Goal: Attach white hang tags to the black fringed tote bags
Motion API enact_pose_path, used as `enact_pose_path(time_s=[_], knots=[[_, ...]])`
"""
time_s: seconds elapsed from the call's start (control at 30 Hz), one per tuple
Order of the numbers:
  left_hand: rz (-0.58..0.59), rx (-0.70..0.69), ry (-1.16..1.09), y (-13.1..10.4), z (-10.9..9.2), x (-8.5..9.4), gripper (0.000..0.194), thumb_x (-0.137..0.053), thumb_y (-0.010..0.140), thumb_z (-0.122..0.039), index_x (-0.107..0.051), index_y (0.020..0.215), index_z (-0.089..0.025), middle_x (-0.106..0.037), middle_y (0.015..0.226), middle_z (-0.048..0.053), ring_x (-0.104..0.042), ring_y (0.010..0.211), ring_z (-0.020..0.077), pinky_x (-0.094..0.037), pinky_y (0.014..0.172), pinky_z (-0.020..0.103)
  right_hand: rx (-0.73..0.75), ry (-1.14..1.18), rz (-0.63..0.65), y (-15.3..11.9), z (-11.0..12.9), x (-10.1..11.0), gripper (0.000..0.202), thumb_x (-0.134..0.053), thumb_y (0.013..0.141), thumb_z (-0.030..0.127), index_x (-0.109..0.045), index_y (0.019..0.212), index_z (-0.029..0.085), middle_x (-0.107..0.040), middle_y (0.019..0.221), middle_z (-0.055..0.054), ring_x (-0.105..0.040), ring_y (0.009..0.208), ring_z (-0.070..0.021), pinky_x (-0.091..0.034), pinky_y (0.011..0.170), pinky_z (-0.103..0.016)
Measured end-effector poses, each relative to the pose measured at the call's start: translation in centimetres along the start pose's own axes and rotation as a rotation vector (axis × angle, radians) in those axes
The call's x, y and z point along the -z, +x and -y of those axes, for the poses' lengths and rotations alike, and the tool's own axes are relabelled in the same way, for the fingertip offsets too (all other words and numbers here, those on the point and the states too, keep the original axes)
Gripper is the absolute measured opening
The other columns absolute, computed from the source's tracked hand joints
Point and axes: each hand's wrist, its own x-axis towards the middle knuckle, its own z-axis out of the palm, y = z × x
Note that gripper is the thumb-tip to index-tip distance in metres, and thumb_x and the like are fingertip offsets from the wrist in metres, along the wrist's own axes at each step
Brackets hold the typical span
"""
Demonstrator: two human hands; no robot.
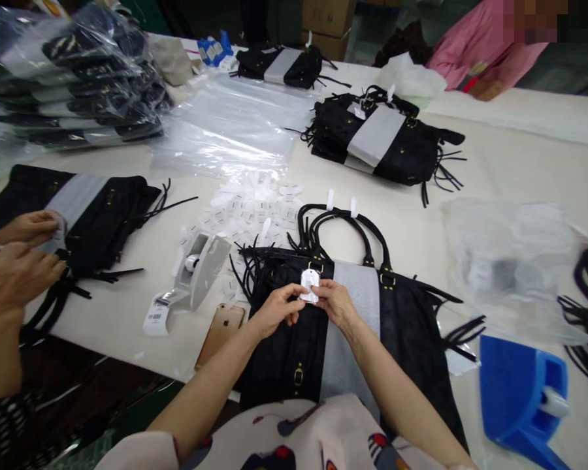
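The near bag [411, 346], black with a grey band [353, 313] down its front, lies flat on the table [514, 170], its handles [385, 245] pointing away. Over it, the left hand [280, 309] and right hand [335, 301] both pinch a small white tag [310, 284] between thumb and fingers, just left of the band. A blue dispenser [507, 388] is on the table right of the bag; to the left are a gold phone [220, 333] and, a little farther, a grey dispenser [200, 271] with a printed label [155, 320] at its end. At far left, a co-worker's hands [27, 261] hold something pale at the left bag [102, 215]. Beyond the handles, small labels [255, 212] lie scattered, with clear sleeves [235, 124] behind them. Farther right rests a fringed bag [411, 153], also grey-banded, and farther back another bag [298, 65]. Wrapped bags [98, 85] are piled at upper left, and cartons [326, 19] stand past the table
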Motion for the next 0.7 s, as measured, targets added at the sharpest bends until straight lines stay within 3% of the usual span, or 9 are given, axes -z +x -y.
enact_pose_path(time_s=[0.13,0.3,0.4,0.57,0.7], knots=[[-0.064,-0.048,0.049,-1.0,0.5,-1.4,0.037,-0.059,0.071,-0.030,-0.053,0.105,-0.017,-0.052,0.070,-0.002,-0.047,0.043,0.0040,-0.036,0.038,0.016,0.059,0.031,-0.046,0.5,-0.5,-0.3,0.030,-0.075,0.040,0.018,-0.053,0.060,0.015,-0.058,0.054,0.002,-0.053,0.048,-0.0126,-0.045,0.049,-0.028],[-0.180,-0.091,0.063,-1.5,1.7,-3.8,0.049,-0.060,0.067,-0.026,-0.051,0.115,-0.021,-0.046,0.104,0.005,-0.053,0.052,0.0031,-0.041,0.042,0.018,0.106,0.037,-0.106,0.7,-1.1,-1.0,0.029,-0.074,0.041,0.020,-0.053,0.061,0.016,-0.055,0.053,0.004,-0.050,0.049,-0.0107,-0.041,0.050,-0.026],[-0.226,-0.111,0.019,-1.3,2.2,-4.7,0.053,-0.059,0.067,-0.025,-0.049,0.119,-0.023,-0.041,0.109,0.005,-0.054,0.056,0.0034,-0.043,0.044,0.018,0.134,0.010,-0.093,0.3,-1.3,-1.2,0.028,-0.075,0.045,0.023,-0.055,0.064,0.016,-0.057,0.059,0.004,-0.051,0.055,-0.0092,-0.040,0.056,-0.023],[-0.376,-0.196,0.039,-0.9,2.0,-3.9,0.042,-0.061,0.067,-0.024,-0.059,0.109,-0.022,-0.049,0.101,0.003,-0.047,0.057,0.0032,-0.040,0.049,0.018,0.231,-0.317,0.079,-0.7,-1.7,-0.6,0.032,-0.055,0.072,0.047,-0.060,0.086,0.018,-0.062,0.081,0.000,-0.053,0.076,-0.0137,-0.038,0.064,-0.024],[-0.424,-0.193,-0.020,-1.0,1.4,-3.2,0.038,-0.063,0.067,-0.029,-0.063,0.105,-0.021,-0.053,0.094,0.003,-0.044,0.059,0.0053,-0.038,0.052,0.019,0.349,-0.545,0.188,-1.0,-1.8,-0.4,0.039,-0.042,0.080,0.051,-0.057,0.099,0.021,-0.060,0.087,-0.001,-0.052,0.076,-0.0148,-0.038,0.060,-0.025]])
